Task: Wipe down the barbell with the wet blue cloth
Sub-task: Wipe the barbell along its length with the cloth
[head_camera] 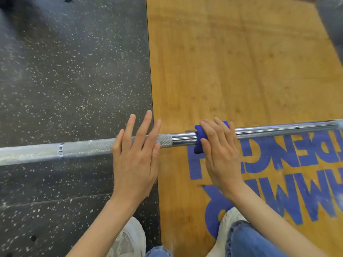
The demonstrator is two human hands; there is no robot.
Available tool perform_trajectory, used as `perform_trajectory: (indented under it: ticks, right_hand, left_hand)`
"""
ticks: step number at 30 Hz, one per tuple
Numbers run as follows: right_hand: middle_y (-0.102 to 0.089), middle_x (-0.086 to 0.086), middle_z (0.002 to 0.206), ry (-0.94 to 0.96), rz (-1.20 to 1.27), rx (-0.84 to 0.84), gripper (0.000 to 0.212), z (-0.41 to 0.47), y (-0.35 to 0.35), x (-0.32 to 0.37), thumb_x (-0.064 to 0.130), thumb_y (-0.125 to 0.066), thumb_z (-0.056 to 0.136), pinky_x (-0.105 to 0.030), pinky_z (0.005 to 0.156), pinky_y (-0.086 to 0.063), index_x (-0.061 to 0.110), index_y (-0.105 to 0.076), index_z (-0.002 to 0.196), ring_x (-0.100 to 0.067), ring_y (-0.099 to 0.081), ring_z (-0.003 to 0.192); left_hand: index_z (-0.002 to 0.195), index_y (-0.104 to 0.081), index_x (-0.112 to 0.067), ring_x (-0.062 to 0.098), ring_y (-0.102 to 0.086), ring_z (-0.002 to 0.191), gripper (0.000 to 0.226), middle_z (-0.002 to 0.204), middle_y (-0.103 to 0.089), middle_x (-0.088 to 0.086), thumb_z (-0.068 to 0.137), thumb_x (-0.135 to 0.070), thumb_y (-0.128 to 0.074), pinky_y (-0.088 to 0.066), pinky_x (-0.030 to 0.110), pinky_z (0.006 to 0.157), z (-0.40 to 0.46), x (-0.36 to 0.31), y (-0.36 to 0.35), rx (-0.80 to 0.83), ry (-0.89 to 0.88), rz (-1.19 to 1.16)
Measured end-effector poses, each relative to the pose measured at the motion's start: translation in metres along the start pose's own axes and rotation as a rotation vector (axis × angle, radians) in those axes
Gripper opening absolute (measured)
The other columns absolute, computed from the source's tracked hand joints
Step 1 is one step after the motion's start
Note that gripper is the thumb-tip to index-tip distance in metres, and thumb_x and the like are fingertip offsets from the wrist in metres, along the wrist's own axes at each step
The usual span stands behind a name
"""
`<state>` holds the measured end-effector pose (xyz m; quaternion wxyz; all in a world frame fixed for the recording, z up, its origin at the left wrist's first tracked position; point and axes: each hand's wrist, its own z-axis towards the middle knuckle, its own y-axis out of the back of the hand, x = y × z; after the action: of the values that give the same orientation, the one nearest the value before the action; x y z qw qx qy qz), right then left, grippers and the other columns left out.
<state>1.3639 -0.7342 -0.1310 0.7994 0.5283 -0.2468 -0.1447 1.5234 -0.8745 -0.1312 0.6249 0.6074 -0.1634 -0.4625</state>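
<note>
Bar: your barbell [181, 139] runs left to right across the view, above the floor, from the dark rubber mat [65, 80] over to the wooden platform [241, 62]. The knurled stretch sits on the left, the smooth chrome stretch on the right.
Cloth: the blue cloth [200, 138] is wrapped round the smooth chrome part, just right of where the knurling ends. A fold of it hangs below the bar.
Right hand: your right hand [220, 151] lies over the cloth and presses it against the bar. Its fingers [209, 130] lie close together, bent over the top of the cloth.
Left hand: your left hand [135, 154] rests flat on the knurled part, near the cloth hand but not touching it. Its fingers [143, 130] are straight and slightly spread, reaching past the bar.
Floor: blue lettering [278, 173] is painted on the platform under the bar.
Feet: your white shoes [130, 238] and jeans [245, 240] show at the bottom edge.
</note>
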Motion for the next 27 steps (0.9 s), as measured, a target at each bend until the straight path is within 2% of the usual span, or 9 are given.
perform_trajectory:
  ticks: [2, 5, 7, 10, 12, 17, 20, 23, 27]
  right_hand:
    - [-0.061, -0.004, 0.137, -0.037, 0.030, 0.002, 0.050, 0.005, -0.005, 0.019, 0.029, -0.021, 0.112, -0.045, 0.125, -0.017, 0.007, -0.059, 0.135, -0.027, -0.046, 0.138]
    - [-0.057, -0.005, 0.143, 0.092, 0.094, 0.049, 0.049, 0.014, -0.015, 0.047, 0.028, -0.022, 0.112, -0.044, 0.125, -0.019, 0.006, -0.056, 0.140, -0.026, -0.044, 0.141]
    - [-0.052, -0.006, 0.149, 0.168, 0.072, 0.060, 0.048, 0.014, -0.014, 0.029, 0.026, -0.024, 0.112, -0.044, 0.124, -0.023, 0.006, -0.053, 0.144, -0.026, -0.041, 0.144]
    - [-0.046, -0.008, 0.153, 0.080, 0.022, -0.024, 0.045, 0.005, -0.015, 0.007, 0.025, -0.025, 0.112, -0.049, 0.123, -0.024, 0.008, -0.049, 0.146, -0.027, -0.036, 0.147]
    - [-0.046, -0.009, 0.154, 0.036, 0.067, -0.036, 0.044, 0.008, -0.022, 0.024, 0.025, -0.025, 0.112, -0.050, 0.124, -0.020, 0.007, -0.047, 0.146, -0.028, -0.035, 0.147]
    - [-0.040, -0.009, 0.157, 0.247, 0.014, -0.005, 0.041, 0.014, -0.027, 0.017, 0.026, -0.029, 0.113, -0.046, 0.125, -0.020, 0.011, -0.037, 0.150, -0.027, -0.033, 0.148]
    - [-0.038, -0.006, 0.156, 0.165, -0.009, -0.054, 0.042, 0.019, -0.028, -0.002, 0.030, -0.029, 0.113, -0.045, 0.125, -0.018, 0.010, -0.035, 0.150, -0.026, -0.033, 0.147]
    - [-0.042, -0.006, 0.151, 0.092, 0.047, -0.076, 0.042, 0.031, -0.041, 0.020, 0.029, -0.029, 0.112, -0.045, 0.126, -0.016, 0.009, -0.036, 0.148, -0.026, -0.035, 0.144]
    - [-0.039, -0.003, 0.152, 0.266, 0.025, -0.043, 0.042, 0.043, -0.042, 0.001, 0.031, -0.029, 0.112, -0.042, 0.126, -0.017, 0.011, -0.037, 0.148, -0.023, -0.034, 0.145]
  left_hand:
    - [0.155, -0.041, -0.021, 0.026, -0.015, 0.156, 0.048, 0.166, -0.028, -0.002, 0.108, -0.027, -0.031, -0.009, 0.039, 0.123, 0.002, 0.000, -0.001, -0.002, -0.001, 0.010]
    - [0.155, -0.042, -0.022, 0.026, -0.016, 0.155, 0.048, 0.166, -0.029, -0.002, 0.108, -0.027, -0.032, -0.012, 0.041, 0.121, 0.003, 0.001, -0.002, -0.011, -0.002, 0.019]
    - [0.155, -0.042, -0.022, 0.025, -0.016, 0.156, 0.048, 0.166, -0.028, -0.003, 0.108, -0.028, -0.031, -0.015, 0.043, 0.120, 0.004, 0.002, -0.003, -0.005, -0.007, 0.025]
    - [0.154, -0.043, -0.022, 0.026, -0.021, 0.154, 0.048, 0.165, -0.031, -0.002, 0.108, -0.029, -0.031, -0.018, 0.043, 0.118, 0.008, 0.003, -0.003, -0.011, -0.023, 0.058]
    - [0.153, -0.045, -0.022, 0.026, -0.024, 0.153, 0.047, 0.165, -0.032, -0.001, 0.108, -0.030, -0.031, -0.019, 0.043, 0.118, 0.010, 0.004, -0.005, -0.017, -0.021, 0.089]
    - [0.151, -0.048, -0.022, 0.026, -0.026, 0.152, 0.048, 0.164, -0.032, 0.000, 0.108, -0.033, -0.029, -0.022, 0.044, 0.117, 0.020, 0.007, -0.007, -0.030, -0.011, 0.084]
    - [0.148, -0.052, -0.022, 0.027, -0.029, 0.150, 0.047, 0.163, -0.035, 0.000, 0.107, -0.033, -0.031, -0.023, 0.043, 0.116, 0.030, 0.007, -0.010, -0.042, 0.000, 0.087]
    - [0.144, -0.056, -0.021, 0.028, -0.033, 0.148, 0.046, 0.160, -0.040, 0.000, 0.107, -0.033, -0.032, -0.022, 0.042, 0.116, 0.041, 0.008, -0.011, -0.055, 0.026, 0.086]
    - [0.140, -0.060, -0.020, 0.029, -0.040, 0.145, 0.045, 0.156, -0.047, 0.001, 0.108, -0.033, -0.032, -0.025, 0.042, 0.113, 0.056, 0.011, -0.010, -0.065, 0.043, 0.086]
